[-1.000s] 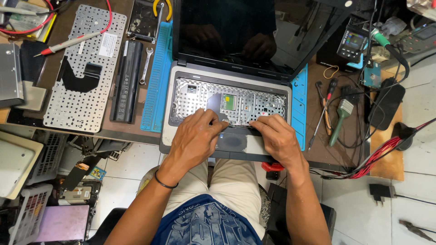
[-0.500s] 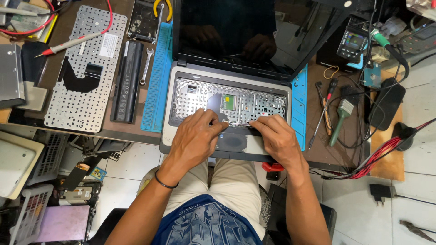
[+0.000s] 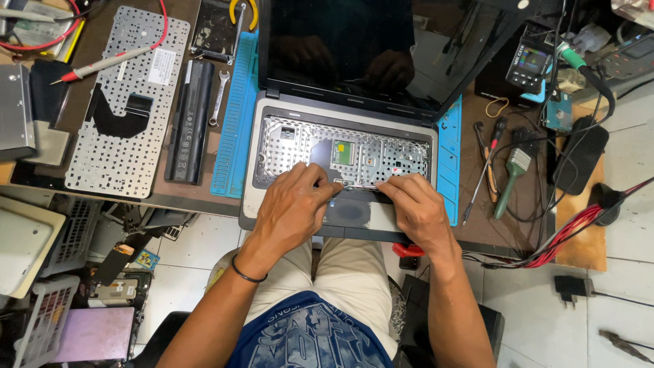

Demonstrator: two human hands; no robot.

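Across the laptop (image 3: 340, 160) palmrest, both hands, left (image 3: 289, 208) and right (image 3: 417, 212), pinch a small tool (image 3: 354, 184) lying left-right.

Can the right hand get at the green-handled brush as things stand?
Probably yes. The right hand rests on the laptop; the brush lies just past its right edge, only a screwdriver beside it, nothing on top.

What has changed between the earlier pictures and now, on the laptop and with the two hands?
Almost nothing visibly changed. The left hand and right hand stay at the front edge of the open keyboard bay of the laptop, fingertips close together there; any shift is too slight to tell. The removed keyboard, battery and brush lie as before.
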